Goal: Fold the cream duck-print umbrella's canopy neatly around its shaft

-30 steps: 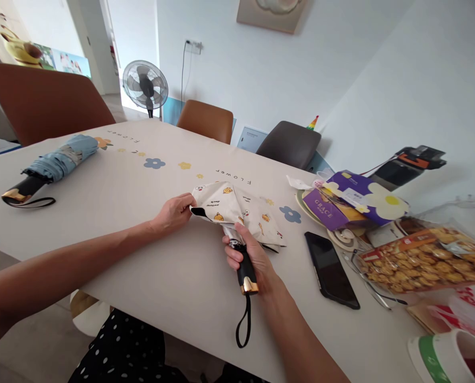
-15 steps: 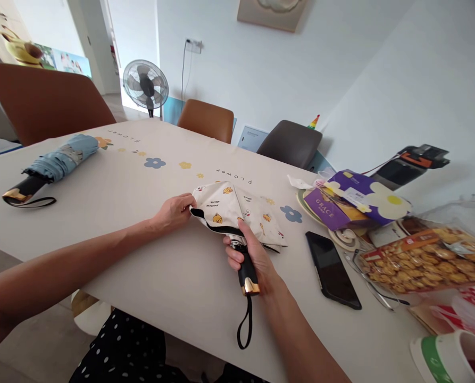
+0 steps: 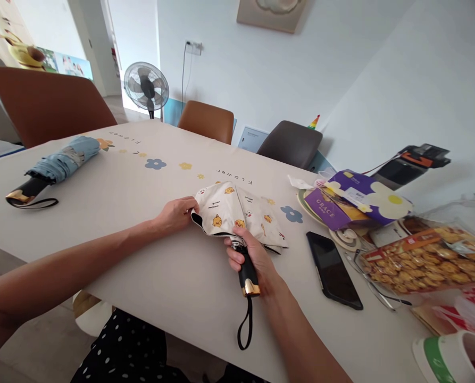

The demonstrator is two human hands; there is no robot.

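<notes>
A white folding umbrella (image 3: 221, 207) printed with yellow ducks lies over the table with its canopy loosely folded. My right hand (image 3: 255, 258) is closed around the top of its black handle, the thumb pressing on the canopy's lower edge. From the handle's gold-coloured end hangs a black wrist strap. My left hand (image 3: 177, 214) pinches the left edge of the canopy, where some black lining shows. Apart from both hands, a blue folding umbrella (image 3: 67, 159) with a black and gold handle rests at the table's left.
On the right of the table (image 3: 149, 287) are a black phone (image 3: 333, 270), glasses (image 3: 375, 284), a purple tissue box (image 3: 367, 197), a clear-lidded pack of cookies (image 3: 432, 260) and a white-and-green cup (image 3: 440, 359). Chairs and a fan (image 3: 146, 85) stand beyond the table.
My right thumb has shifted slightly left and down on the canopy, uncovering a printed duck. The canopy's lower edge lies a little differently, with less black lining showing. Both hands keep their grip.
</notes>
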